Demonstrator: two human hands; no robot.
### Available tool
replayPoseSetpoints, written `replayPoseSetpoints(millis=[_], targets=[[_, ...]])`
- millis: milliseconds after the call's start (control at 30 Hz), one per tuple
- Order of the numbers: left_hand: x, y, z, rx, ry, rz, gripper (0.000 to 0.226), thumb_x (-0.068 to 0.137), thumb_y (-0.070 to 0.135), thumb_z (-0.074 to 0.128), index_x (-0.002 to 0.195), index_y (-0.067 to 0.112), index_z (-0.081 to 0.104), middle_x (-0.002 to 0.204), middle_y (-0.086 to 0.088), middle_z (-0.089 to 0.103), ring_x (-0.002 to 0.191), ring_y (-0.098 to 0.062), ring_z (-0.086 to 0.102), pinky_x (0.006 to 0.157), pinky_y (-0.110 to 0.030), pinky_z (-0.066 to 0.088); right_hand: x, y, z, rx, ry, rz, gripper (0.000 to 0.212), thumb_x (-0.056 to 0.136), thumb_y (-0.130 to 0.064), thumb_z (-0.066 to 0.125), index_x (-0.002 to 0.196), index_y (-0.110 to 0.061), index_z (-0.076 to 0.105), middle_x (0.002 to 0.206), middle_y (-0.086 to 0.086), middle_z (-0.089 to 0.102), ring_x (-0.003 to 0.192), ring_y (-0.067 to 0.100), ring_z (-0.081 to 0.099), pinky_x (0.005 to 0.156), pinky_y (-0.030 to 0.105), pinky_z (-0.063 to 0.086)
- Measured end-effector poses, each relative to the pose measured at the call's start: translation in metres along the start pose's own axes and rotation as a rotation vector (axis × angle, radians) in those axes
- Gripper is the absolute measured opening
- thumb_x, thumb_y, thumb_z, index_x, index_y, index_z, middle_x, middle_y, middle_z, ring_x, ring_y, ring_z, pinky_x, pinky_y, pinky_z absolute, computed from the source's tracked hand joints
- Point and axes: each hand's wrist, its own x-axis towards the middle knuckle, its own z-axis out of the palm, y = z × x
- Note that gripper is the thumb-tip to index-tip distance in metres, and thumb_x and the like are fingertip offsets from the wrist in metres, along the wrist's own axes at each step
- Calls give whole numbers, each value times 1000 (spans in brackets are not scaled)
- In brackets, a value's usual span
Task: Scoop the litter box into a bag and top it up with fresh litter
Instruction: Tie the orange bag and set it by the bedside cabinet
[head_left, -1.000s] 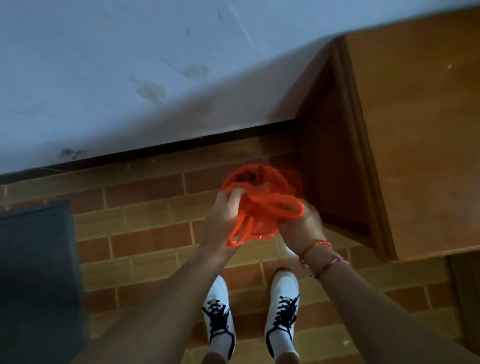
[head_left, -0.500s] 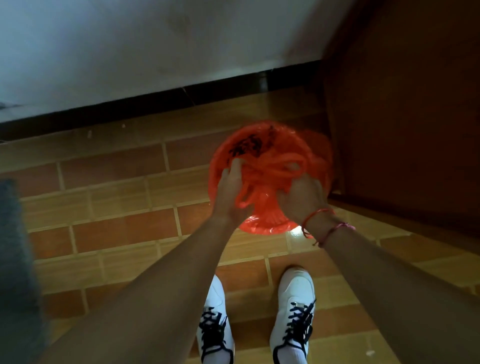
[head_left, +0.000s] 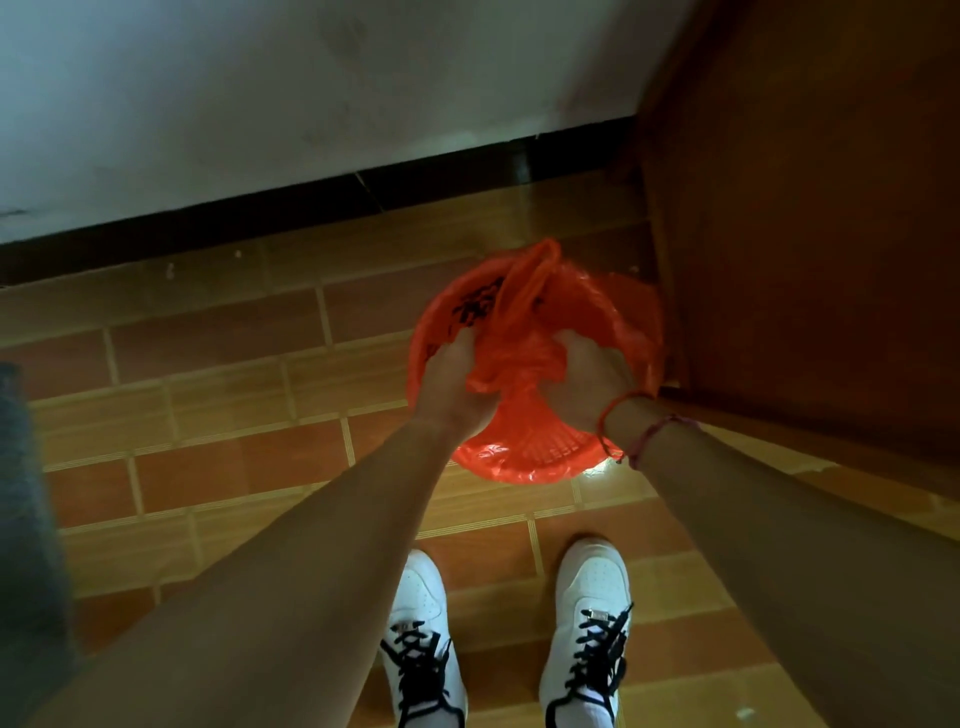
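Both hands grip the gathered neck of a thin, translucent orange plastic carrier bag (head_left: 587, 312). The left hand (head_left: 457, 384) and right hand (head_left: 582, 384) lie side by side, fingers curled tight into the bunched film between them. The fingertips are hidden in the folds.

The bag's handle loops (head_left: 535, 275) stand up on its far side, beside a patch of black print (head_left: 475, 306). Below the hands the film spreads into a round, ribbed shape. Whether a container sits under it cannot be told.

Handling (judged): the film is soft, light and slippery, and likely to tear under a sharp pull. It is best taken at the handles or the bunched neck, with the load supported from beneath.

Around the bag: red and pink cord bracelets (head_left: 613, 415) circle the right wrist just beside it. White lace-up shoes (head_left: 421, 639) stand nearer the viewer than the bag, on the brown tiled floor (head_left: 208, 415). A wooden panel (head_left: 805, 208) rises to the bag's right, and a white wall (head_left: 260, 104) with dark skirting (head_left: 260, 208) lies beyond it.

Compared with half a second ago, the handle loops no longer lie across the bag between the hands. They now stand at its far edge, and the hands have drawn closer into the neck.
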Motion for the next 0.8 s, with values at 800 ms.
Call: replayPoseSetpoints(millis=[800], targets=[[-222, 131, -197, 288, 56, 297, 57, 95, 44, 53, 144, 21, 37, 144, -1, 43, 129, -20, 44, 96, -31, 38, -238, -94, -184, 1, 109, -88, 59, 86, -47, 58, 140, -30, 40, 123, 14, 57, 111, 34, 58, 93, 38, 46]])
